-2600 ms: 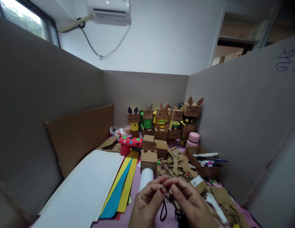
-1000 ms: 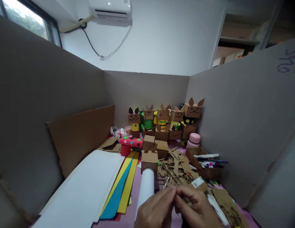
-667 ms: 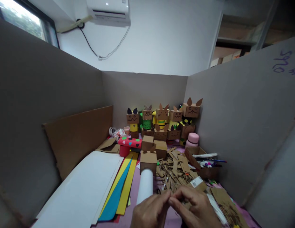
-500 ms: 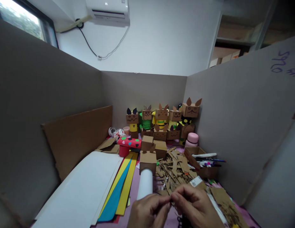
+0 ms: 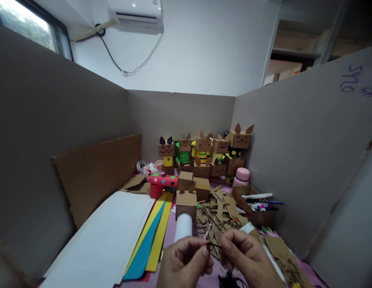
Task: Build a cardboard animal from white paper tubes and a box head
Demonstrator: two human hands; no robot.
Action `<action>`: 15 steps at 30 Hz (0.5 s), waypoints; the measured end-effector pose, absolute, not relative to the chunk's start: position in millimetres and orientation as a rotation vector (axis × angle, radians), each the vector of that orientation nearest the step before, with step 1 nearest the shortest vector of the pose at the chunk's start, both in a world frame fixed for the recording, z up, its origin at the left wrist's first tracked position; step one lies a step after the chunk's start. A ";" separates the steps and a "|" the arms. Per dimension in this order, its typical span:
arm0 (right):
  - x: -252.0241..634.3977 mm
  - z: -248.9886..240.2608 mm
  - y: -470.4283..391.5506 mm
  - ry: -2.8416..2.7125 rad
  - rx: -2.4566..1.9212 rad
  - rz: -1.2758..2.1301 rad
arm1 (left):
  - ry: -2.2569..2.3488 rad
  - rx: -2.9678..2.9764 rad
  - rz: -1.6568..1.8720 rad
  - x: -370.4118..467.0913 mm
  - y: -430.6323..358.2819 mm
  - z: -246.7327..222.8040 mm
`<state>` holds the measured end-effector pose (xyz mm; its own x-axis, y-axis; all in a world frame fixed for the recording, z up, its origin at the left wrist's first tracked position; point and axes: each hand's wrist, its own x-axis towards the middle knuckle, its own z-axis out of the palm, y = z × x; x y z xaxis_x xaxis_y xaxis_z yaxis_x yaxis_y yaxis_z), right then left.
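My left hand (image 5: 186,262) and my right hand (image 5: 249,256) are at the bottom centre, fingertips pinched. Between them runs a short, thin black strand (image 5: 214,245), one end in each pinch. It looks like cord or yarn; its exact kind is too small to tell. Below, partly behind my right hand, lies a black tangle of similar strands (image 5: 229,281). Just beyond my left hand, a white paper tube (image 5: 183,229) reaches a small cardboard box (image 5: 186,205). Cardboard scraps (image 5: 217,216) are heaped past my fingertips.
White sheets (image 5: 105,236) and yellow and blue strips (image 5: 147,244) lie to the left. A red spotted mushroom-like piece (image 5: 157,188) stands beyond. Box-headed cardboard figures (image 5: 204,144) line the back. On the right are a pen box (image 5: 261,218) and a pink bottle (image 5: 241,176).
My hands have moved slightly apart, and the black strand now shows stretched between the fingertips. More of the black tangle below is visible.
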<state>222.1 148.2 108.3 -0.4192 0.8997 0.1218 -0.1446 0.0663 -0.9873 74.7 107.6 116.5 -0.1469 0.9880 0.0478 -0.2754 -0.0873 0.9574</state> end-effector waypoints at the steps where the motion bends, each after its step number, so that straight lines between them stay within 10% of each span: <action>1: 220.7 108.9 147.5 -1.456 -0.783 1.523 | 1.049 0.948 1.500 74.4 108.3 116.9; 15: 194.1 107.5 134.3 -1.315 -0.733 1.546 | 0.747 0.777 1.519 76.0 119.1 102.2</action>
